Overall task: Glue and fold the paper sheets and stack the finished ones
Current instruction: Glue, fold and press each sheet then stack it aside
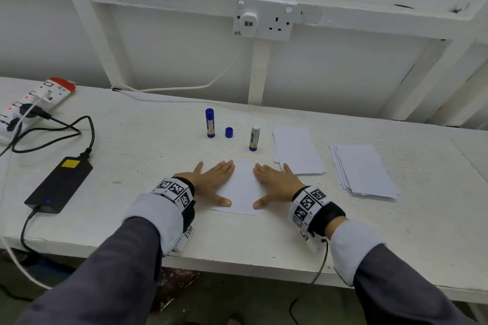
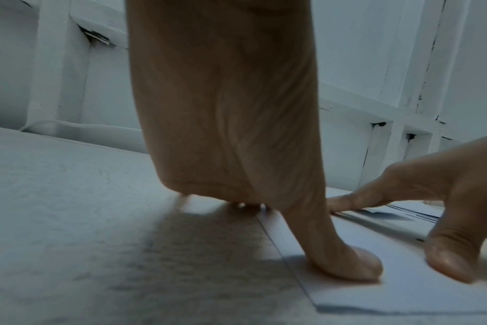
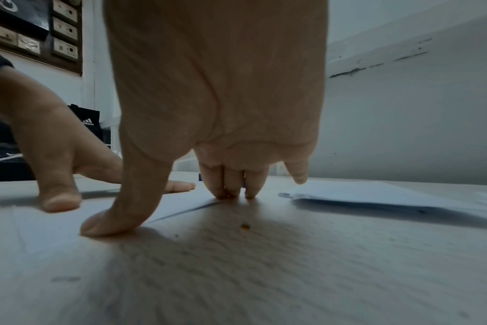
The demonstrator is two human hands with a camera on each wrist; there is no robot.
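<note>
The left hand (image 1: 211, 182) lies flat with fingers straight and thumb spread, pressing the left edge of a white paper sheet (image 1: 241, 187) at lower centre of the head view; it grips nothing. The right hand (image 1: 274, 182) mirrors it on the sheet's right edge, fingers extended, thumb tip on the paper. In the left wrist view the left thumb (image 2: 348, 261) presses the sheet near its edge. Above the sheet, at frame centre, stand a capped glue stick (image 1: 210, 123), a loose blue cap (image 1: 229, 132) and an uncapped glue stick (image 1: 254, 138). Right of the hands lie two paper stacks (image 1: 298, 150) (image 1: 364, 171) on the white table (image 1: 132, 166). A power strip (image 1: 34, 103) and black adapter (image 1: 60, 185) occupy the left side.
</note>
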